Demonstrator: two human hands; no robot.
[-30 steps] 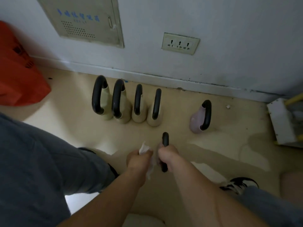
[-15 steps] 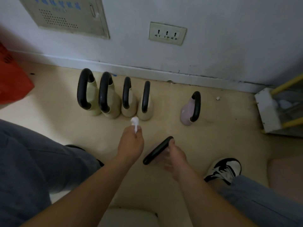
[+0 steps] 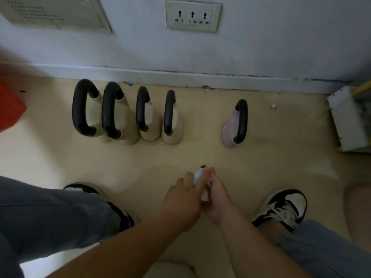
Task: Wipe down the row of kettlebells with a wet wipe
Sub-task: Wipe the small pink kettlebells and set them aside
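**Both hands closed in on the wipe, low in the view**

From my remote seat, the head camera looks down at a beige floor beside a pale wall. The hands meet near the bottom centre, between the person's two black-and-white sneakers.

The wet wipe is sandwiched between the hands. The left hand lies over it with fairly straight fingers pressing on the white cloth. The right hand curls round the wipe from the other side, clasping it. Just above the fingertips a small dark tip pokes out. I cannot tell what it belongs to, as the hands and wipe cover everything below it.

Well apart from the hands, along the skirting board, four cream kettlebells with black handles stand upright, close together in a row. A pink kettlebell stands alone to their right, separated from them by a gap.

On the wall above are a socket plate and a vented panel. Something red sits at the left edge, and a white box at the right edge.
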